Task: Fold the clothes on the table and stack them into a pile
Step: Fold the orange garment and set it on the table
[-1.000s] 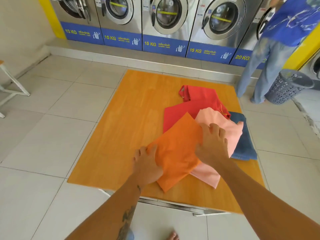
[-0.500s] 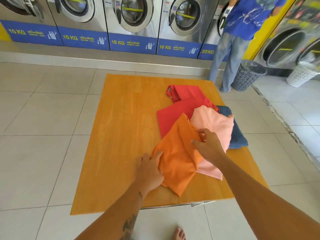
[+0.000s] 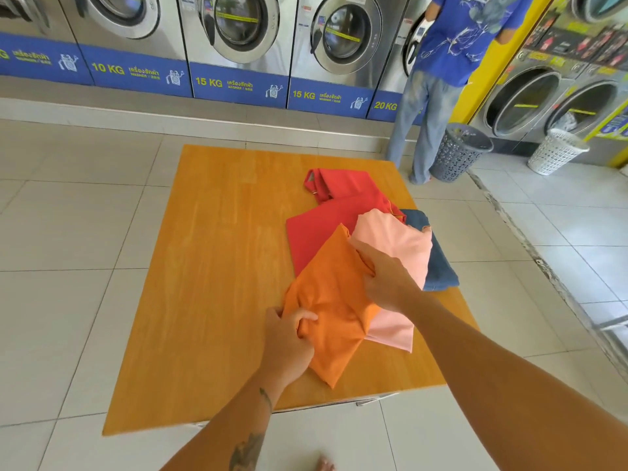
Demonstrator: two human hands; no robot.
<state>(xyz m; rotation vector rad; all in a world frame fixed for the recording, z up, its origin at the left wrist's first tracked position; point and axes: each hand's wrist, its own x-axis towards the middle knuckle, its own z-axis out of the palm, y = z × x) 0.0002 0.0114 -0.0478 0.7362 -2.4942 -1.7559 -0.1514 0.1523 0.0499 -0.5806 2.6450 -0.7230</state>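
An orange garment (image 3: 331, 300) lies on top of a loose heap on the right half of the wooden table (image 3: 217, 253). My left hand (image 3: 289, 338) pinches its near left edge, bunching the cloth. My right hand (image 3: 385, 277) grips its far right edge where it overlaps a pink garment (image 3: 397, 243). Under these lie a red garment (image 3: 326, 215) and folded blue jeans (image 3: 438, 263) at the table's right edge.
A row of washing machines (image 3: 238, 32) lines the back wall. A person in a blue shirt (image 3: 441, 62) stands at the far right by a grey laundry basket (image 3: 458, 151). A white basket (image 3: 555, 151) stands further right. My bare toes (image 3: 324, 464) show below.
Both hands went from lying flat on the orange garment to pinching its edges. The cloth is now bunched and wrinkled. The view has shifted to the right.
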